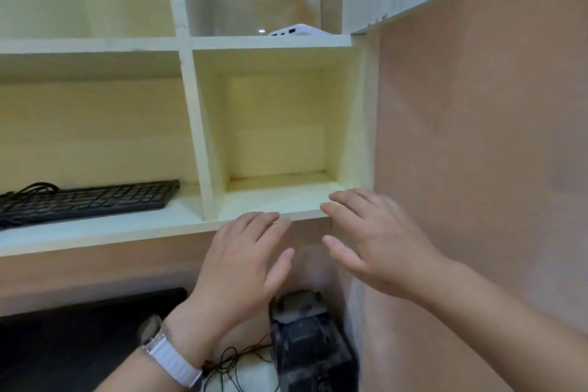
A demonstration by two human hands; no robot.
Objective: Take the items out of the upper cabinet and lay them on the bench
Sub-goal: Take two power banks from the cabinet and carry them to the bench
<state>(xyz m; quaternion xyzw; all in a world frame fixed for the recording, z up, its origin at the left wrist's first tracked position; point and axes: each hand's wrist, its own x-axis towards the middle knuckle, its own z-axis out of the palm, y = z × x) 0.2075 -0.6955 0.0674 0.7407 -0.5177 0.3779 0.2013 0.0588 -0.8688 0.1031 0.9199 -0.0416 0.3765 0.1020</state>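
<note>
Left hand, right hand outstretched, empty

We had a watch with a chunky white ribbed strap just behind our left hand, case greyish. Both forearms were bare.

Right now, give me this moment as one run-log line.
left hand open, empty | right hand open, empty | keyboard on lower left shelf | white box on upper right shelf
</note>
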